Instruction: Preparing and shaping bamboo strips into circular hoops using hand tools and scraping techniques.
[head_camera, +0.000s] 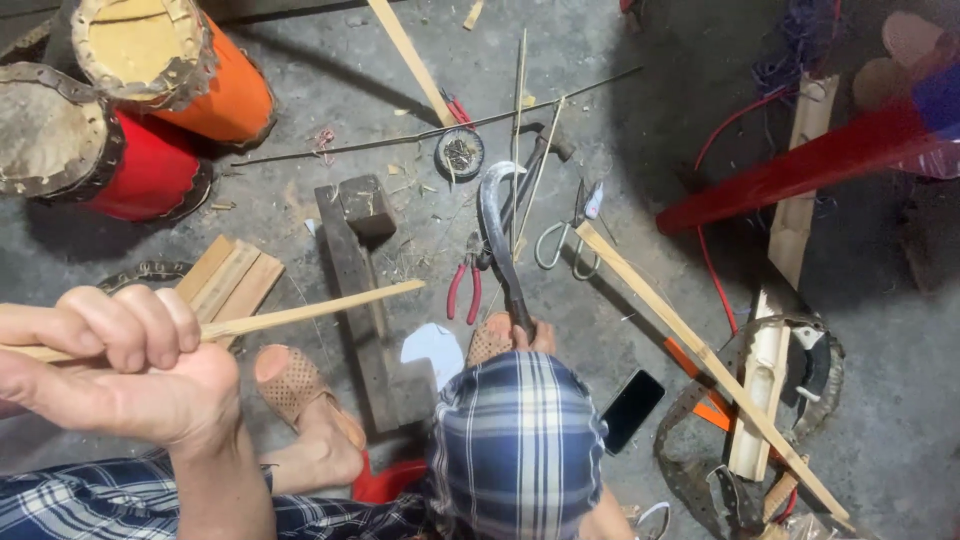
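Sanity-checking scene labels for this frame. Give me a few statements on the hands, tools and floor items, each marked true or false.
1. The left hand grips a thin bamboo strip. True.
2. The right hand holds the scissors. False: it grips the handle of a curved knife; the scissors lie on the floor.
3. Two drums stand at upper left, one orange and one red. True.
4. The red-handled pliers lie on top of the orange drum. False: they lie on the floor beside the knife.
5. A dark phone lies on the floor beside the person's knee. True.
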